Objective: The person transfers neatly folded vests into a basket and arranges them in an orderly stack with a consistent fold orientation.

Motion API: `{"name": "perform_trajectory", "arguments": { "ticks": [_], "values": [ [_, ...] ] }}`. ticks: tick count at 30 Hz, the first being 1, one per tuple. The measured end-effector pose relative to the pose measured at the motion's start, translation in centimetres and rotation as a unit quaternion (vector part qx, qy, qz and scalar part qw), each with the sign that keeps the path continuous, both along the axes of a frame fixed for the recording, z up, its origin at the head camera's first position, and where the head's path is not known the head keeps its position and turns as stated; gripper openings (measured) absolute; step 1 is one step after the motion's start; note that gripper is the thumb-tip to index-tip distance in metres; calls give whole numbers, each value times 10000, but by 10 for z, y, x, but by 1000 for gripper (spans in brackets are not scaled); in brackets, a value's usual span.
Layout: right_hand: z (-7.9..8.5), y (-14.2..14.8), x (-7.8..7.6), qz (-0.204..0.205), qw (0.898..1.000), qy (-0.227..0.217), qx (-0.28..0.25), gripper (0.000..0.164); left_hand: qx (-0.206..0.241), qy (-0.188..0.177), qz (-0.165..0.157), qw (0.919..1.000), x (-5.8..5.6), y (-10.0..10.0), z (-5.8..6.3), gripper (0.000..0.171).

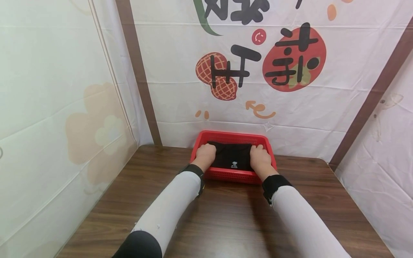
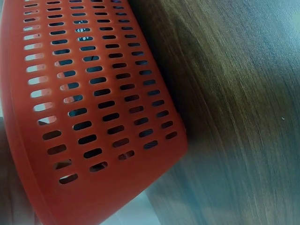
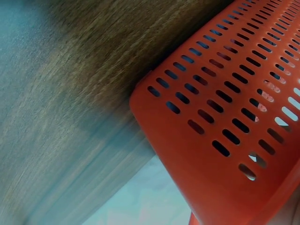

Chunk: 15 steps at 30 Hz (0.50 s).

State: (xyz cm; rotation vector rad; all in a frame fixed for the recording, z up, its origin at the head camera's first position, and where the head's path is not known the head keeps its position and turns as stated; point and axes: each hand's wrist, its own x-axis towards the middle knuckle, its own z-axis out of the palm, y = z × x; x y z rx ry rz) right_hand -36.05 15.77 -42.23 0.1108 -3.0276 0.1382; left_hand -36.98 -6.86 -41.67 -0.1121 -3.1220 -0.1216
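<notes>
A piece of black cloth (image 1: 230, 154) with a small white print near its lower edge lies stretched inside a red plastic basket (image 1: 237, 174). My left hand (image 1: 205, 154) grips the cloth's left end with curled fingers, inside the basket's left side. At the opposite end, my right hand (image 1: 260, 158) pinches the cloth near the basket's right wall. Both wrist views mostly show the slotted basket wall (image 2: 108, 187) (image 3: 178, 145) from outside, which hides the fingers. What kind of cloth item it is, I cannot tell.
The basket stands at the far edge of a brown wood-grain table (image 1: 222, 218), close to a white printed curtain (image 1: 174, 107) behind it. More white fabric walls (image 1: 42, 143) rise at the left and right. Dark bands (image 1: 274, 184) circle both wrists.
</notes>
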Motion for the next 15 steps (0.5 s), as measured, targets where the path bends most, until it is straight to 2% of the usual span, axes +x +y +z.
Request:
{"name": "perform_trajectory", "arguments": {
  "ticks": [4,9,15],
  "values": [
    [-3,-1,-1,121,9996,93,233,35,-17,-162,-39,9999,4,-1,0,23],
    [-3,1,2,283,9983,236,451,28,-11,-195,-155,9997,6,-2,-1,23],
    [1,5,4,533,9961,228,665,26,-229,-376,-446,9980,10,-3,4,23]
  ]
}}
